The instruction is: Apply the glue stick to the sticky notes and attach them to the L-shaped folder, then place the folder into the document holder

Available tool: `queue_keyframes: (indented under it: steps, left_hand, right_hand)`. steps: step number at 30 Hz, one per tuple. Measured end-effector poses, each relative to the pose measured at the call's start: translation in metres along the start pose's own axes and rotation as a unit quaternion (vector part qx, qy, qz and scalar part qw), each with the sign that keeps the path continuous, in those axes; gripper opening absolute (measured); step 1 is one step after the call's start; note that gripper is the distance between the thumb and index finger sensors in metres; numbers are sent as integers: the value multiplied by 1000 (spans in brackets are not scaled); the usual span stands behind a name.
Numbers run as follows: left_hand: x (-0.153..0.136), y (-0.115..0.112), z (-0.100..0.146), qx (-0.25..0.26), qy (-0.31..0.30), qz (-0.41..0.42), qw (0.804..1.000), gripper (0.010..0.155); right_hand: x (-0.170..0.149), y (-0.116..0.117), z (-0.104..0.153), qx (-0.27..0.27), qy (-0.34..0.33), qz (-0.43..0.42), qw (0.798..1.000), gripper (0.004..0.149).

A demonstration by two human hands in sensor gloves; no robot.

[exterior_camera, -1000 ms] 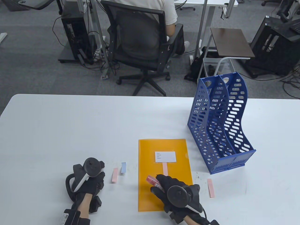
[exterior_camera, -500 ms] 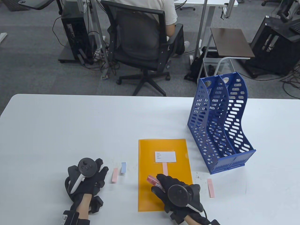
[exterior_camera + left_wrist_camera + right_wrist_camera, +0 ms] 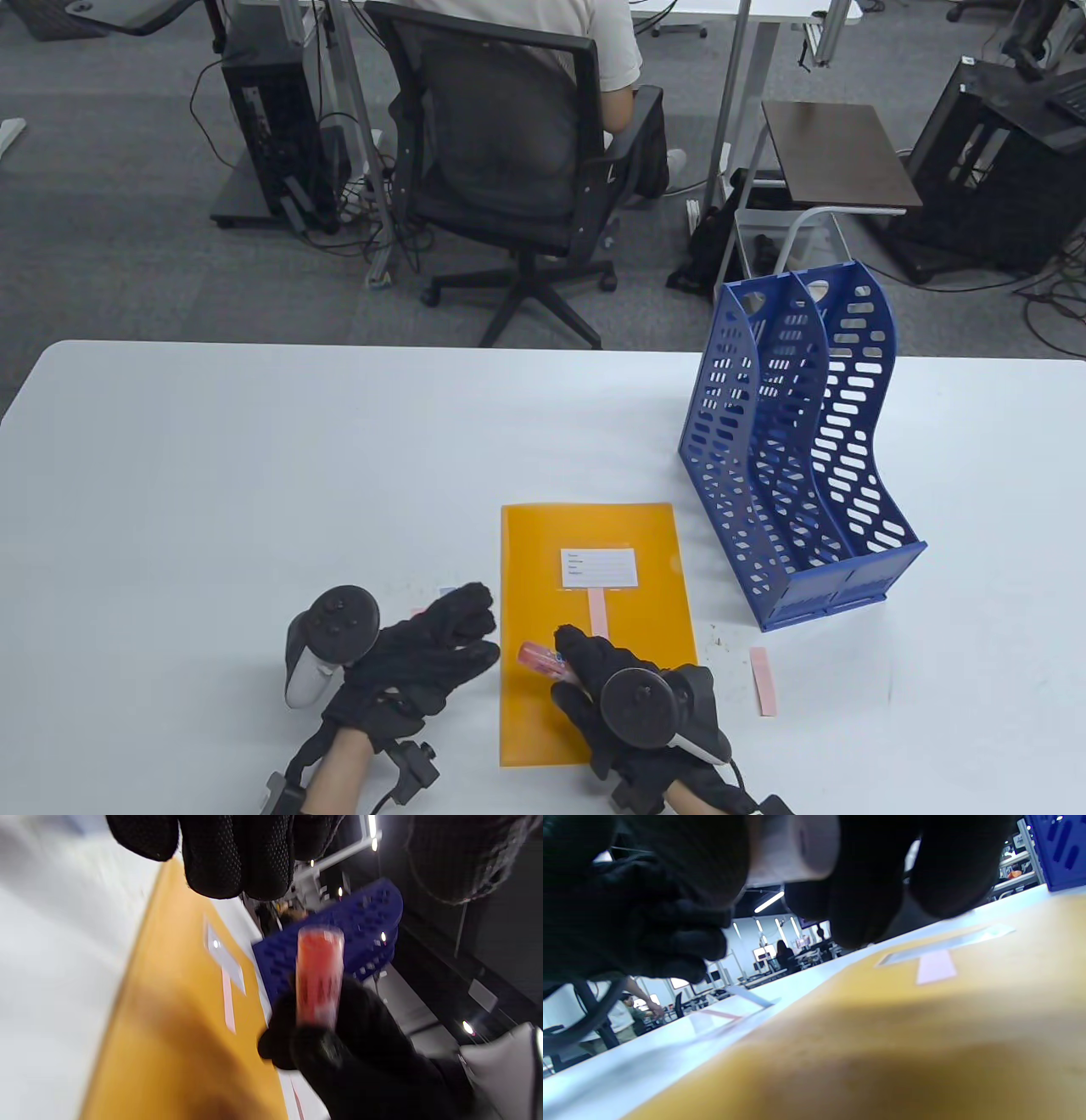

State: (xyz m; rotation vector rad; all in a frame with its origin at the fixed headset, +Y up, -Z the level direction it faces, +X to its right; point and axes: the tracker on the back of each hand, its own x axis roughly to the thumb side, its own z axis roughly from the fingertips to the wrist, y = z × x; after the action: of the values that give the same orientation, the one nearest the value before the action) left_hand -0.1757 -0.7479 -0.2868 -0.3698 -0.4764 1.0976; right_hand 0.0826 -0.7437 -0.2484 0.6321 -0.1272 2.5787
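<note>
An orange L-shaped folder (image 3: pixel 594 577) lies flat on the white table, with a white label and one pink sticky note (image 3: pixel 598 613) stuck below it. My right hand (image 3: pixel 594 671) grips a red glue stick (image 3: pixel 540 658) just above the folder's lower part; the stick's red cap end (image 3: pixel 319 955) points left. My left hand (image 3: pixel 450 637) reaches rightward with fingers extended, close to the cap but apart from it. It covers most of a pink note and a blue note (image 3: pixel 448 589) on the table. Another pink note (image 3: pixel 765 681) lies right of the folder.
A blue two-slot document holder (image 3: pixel 797 458) stands upright at the folder's right rear. The table's near edge runs under my wrists. Beyond the far edge a person sits in a black office chair (image 3: pixel 509 161).
My left hand has swung right from beside the loose notes toward the glue stick, now covering those notes. My right hand with the stick shifted slightly left.
</note>
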Motion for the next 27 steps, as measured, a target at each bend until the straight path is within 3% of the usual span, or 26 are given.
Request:
queue_keyframes:
  steps: [2, 8, 11, 17, 21, 27]
  left_hand:
    - [0, -12, -6, -26, 6, -22, 999, 93]
    - [1, -30, -12, -36, 11, -43, 998, 82]
    - [2, -28, -11, 1, 3, -43, 999, 63]
    - [0, -18, -8, 13, -14, 6, 1000, 59]
    - [-4, -14, -7, 14, -30, 73, 997, 58]
    - [-1, -11, -7, -3, -84, 102, 991, 55]
  right_hand:
    - [0, -1, 0, -5, -2, -5, 1000, 67]
    - [3, 3, 0, 4, -23, -14, 1000, 67]
    - [4, 2, 1, 0, -32, -12, 999, 67]
    - [-1, -5, 1, -33, -22, -55, 998, 66]
    - [-9, -14, 2, -88, -10, -172, 981, 67]
    - [-20, -22, 2, -93, 4, -302, 949, 62]
